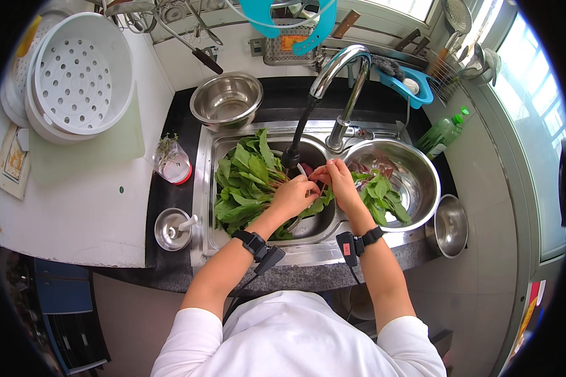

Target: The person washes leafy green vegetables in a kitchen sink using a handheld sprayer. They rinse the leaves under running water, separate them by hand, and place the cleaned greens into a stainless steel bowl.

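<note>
Over the right part of the sink basin (318, 226), my left hand (296, 194) and my right hand (338, 181) meet with bent fingers. Between them is a thin reddish stem of a leafy green, its leaf (321, 202) hanging below. A large heap of leafy greens (245, 174) with reddish stems fills the basin's left side. To the right, a big stainless steel bowl (417, 188) holds a smaller bunch of greens (382, 193). The black hose end of the chrome faucet (339, 56) hangs just behind my left hand. Fingertip details are partly hidden.
Two nested steel bowls (226, 101) stand behind the sink at left. A glass jar (173, 165) and a small steel cup (172, 229) are left of it. A green bottle (441, 134) and another steel bowl (449, 226) stand at right. White perforated baskets (82, 75) sit far left.
</note>
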The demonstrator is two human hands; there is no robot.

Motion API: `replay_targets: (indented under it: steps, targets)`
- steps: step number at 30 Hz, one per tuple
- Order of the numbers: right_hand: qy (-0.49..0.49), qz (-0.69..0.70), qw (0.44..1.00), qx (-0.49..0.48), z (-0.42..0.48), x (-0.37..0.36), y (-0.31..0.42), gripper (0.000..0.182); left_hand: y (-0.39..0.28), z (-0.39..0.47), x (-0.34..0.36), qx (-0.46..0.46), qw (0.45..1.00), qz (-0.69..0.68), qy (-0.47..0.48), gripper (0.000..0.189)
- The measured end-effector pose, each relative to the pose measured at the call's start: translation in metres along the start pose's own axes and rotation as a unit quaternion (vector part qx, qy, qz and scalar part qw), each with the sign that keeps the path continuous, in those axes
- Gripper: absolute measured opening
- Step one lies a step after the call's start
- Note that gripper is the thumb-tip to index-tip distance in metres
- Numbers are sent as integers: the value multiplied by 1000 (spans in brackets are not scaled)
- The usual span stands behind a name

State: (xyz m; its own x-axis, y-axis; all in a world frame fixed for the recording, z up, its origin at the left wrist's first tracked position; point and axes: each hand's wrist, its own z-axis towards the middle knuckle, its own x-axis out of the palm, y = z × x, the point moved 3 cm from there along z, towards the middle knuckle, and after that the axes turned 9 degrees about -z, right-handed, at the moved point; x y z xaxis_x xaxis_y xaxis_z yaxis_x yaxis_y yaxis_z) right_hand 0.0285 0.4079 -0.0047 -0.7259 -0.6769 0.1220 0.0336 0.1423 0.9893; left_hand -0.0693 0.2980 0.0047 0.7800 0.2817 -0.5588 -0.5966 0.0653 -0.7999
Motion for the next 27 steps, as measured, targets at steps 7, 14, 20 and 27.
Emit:
replay_targets:
  steps: [7, 14, 20, 27]
  targets:
    - [-86, 2, 996, -2, -17, -23, 7, 24, -5, 3, -3, -21, 998, -60, -4, 12]
    - [-182, 24, 982, 34, -44, -55, -17, 24, 4, 22, -7, -64, 993, -83, -60, 14]
    - [-179, 35, 983, 38, -61, -60, -25, 22, 25, 39, 24, -32, 995, 85, 43, 20]
    - [-166, 49, 984, 45, -78, -54, -10, 22, 27, 46, 28, -38, 993, 79, 78, 18]
